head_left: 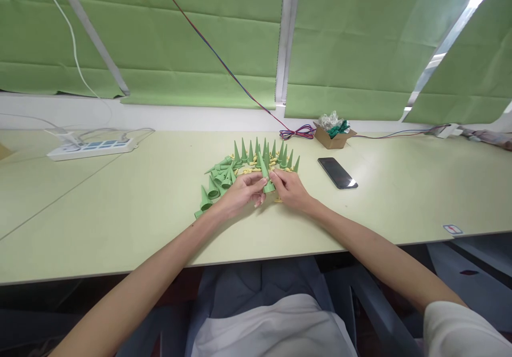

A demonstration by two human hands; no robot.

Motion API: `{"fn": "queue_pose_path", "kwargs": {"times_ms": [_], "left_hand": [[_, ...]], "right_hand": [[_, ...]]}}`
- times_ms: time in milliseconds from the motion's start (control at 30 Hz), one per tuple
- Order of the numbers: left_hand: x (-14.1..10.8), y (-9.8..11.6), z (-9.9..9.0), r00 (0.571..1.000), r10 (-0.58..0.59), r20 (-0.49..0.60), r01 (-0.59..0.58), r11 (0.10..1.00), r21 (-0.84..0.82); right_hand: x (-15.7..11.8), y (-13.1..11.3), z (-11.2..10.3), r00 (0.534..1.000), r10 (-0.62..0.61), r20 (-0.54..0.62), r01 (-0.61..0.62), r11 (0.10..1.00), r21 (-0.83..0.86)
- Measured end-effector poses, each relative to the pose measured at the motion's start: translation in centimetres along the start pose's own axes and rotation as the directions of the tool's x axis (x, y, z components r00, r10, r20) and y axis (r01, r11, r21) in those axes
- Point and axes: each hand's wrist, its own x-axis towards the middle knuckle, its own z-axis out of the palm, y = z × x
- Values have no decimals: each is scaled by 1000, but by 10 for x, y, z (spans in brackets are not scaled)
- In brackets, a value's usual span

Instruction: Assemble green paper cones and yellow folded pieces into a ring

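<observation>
From where I'm standing, both hands meet at a single grip. The left hand [240, 190] closes on it from the left, thumb on the near side, a few fingertips curling loosely below. The right hand [294, 189] pinches from the other side, thumb pointing in toward the grip. Both bare forearms slant away from it, the left forearm [160, 263] and right forearm [372, 242] spreading wide apart.
</observation>
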Motion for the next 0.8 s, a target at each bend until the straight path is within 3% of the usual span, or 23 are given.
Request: {"fn": "queue_pose_path", "kwargs": {"times_ms": [167, 433, 800], "left_hand": [[-3, 3, 3, 997, 37, -71, -24, 984, 175], [0, -1, -1, 986, 9, -167, 20, 985, 173], [-1, -2, -1, 997, 60, -43, -52, 984, 169]], "right_hand": [[0, 3, 1, 1000, -16, -16, 15, 1000, -19], [0, 5, 4, 996, -89, -2, 89, 996, -22], [-1, 3, 6, 992, -126, 23, 126, 992, 8]]}}
